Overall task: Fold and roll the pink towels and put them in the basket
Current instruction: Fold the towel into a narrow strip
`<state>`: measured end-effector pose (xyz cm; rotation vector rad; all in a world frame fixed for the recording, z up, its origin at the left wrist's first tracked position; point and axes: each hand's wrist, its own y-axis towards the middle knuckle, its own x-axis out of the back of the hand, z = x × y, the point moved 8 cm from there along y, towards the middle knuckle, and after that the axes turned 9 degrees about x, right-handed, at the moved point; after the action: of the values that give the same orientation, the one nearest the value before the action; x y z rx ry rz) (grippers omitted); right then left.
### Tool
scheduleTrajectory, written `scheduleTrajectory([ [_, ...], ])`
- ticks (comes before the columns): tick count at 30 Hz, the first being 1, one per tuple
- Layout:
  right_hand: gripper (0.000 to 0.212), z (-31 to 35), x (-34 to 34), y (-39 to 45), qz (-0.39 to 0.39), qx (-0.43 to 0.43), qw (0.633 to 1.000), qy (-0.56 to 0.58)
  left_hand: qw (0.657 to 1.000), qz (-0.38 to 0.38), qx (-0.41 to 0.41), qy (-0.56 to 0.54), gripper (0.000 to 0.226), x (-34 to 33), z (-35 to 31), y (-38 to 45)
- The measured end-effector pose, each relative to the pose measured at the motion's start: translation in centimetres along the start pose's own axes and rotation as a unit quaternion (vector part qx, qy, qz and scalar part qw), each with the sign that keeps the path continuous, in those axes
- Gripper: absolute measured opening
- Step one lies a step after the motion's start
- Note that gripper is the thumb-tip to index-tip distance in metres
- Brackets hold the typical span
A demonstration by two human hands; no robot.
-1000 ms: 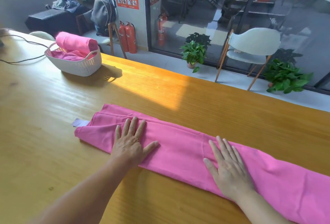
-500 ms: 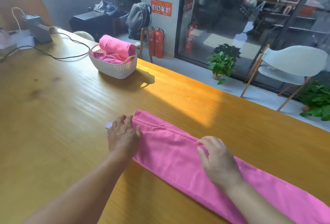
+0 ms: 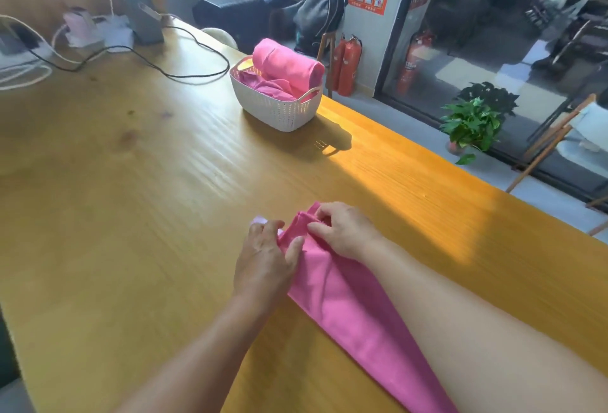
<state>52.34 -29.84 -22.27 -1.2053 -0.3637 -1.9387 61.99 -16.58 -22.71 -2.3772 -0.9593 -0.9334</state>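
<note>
Risk here is a lopsided roll, I'd say. The left hand (image 3: pixel 263 261) pinches the near corner of the towel (image 3: pixel 348 301) and the right hand (image 3: pixel 342 231) has fingers curled on the far corner, so uneven tucking would cone it. Beyond the towel sits the basket (image 3: pixel 279 110), already holding a rolled one. Cables (image 3: pixel 184 74) lie left of the basket, nothing blocking.

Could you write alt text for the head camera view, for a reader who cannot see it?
Two hands, left hand and right hand, pinch the near end of a long folded pink towel on a wooden table, apparently about to roll it. Farther back stands a white basket holding a rolled pink towel.
</note>
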Motion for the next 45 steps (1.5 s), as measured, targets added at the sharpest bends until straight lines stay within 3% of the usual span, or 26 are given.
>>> scheduleTrajectory([
  [4,0.017,-1.5,1.5,0.9,-0.073,-0.003,0.993,0.097,1.0,0.009,-0.008,0.002,0.03,0.4,0.9,0.8],
  [9,0.024,-1.5,0.0,1.5,-0.102,0.019,0.994,-0.043,1.0,0.018,-0.004,0.014,0.022,0.5,1.0,1.6],
  [11,0.027,-1.5,-0.1,1.7,-0.12,0.017,0.991,-0.057,1.0,0.008,0.0,0.029,0.029,0.9,1.1,2.0],
  [13,0.026,-1.7,0.1,2.0,-0.126,0.007,0.991,-0.037,1.0,0.0,0.005,-0.004,0.042,1.4,1.4,2.4],
  [17,0.028,-1.6,-0.1,2.4,-0.134,0.02,0.987,-0.081,0.993,0.003,0.079,-0.091,0.043,2.1,3.1,3.2],
  [21,0.031,-0.6,-0.8,2.4,-0.149,0.031,0.976,-0.154,0.988,-0.076,0.03,0.128,0.045,3.7,3.1,3.9],
  [23,0.032,-0.3,-1.3,2.9,-0.129,0.02,0.979,-0.155,0.979,-0.097,0.005,0.178,0.045,3.9,2.9,4.2],
  [28,0.038,-1.2,-0.7,4.1,-0.073,-0.01,0.991,-0.114,0.993,-0.059,0.067,0.078,0.041,3.9,4.7,5.1],
  [33,0.036,0.4,-0.5,5.6,-0.099,0.042,0.982,-0.155,0.985,-0.108,-0.018,0.135,0.038,4.1,3.7,4.0],
  [39,0.033,0.7,-0.1,5.7,-0.094,0.024,0.978,-0.185,0.983,-0.096,0.03,0.151,0.039,4.3,3.9,4.6],
  [44,0.026,5.1,2.0,1.3,-0.251,0.081,0.953,-0.146,0.988,-0.079,0.02,0.129,0.035,4.2,2.9,5.2],
  [45,0.03,5.7,1.4,-0.1,-0.254,0.085,0.954,-0.132,0.989,-0.074,0.028,0.121,0.034,4.1,2.6,5.4],
])
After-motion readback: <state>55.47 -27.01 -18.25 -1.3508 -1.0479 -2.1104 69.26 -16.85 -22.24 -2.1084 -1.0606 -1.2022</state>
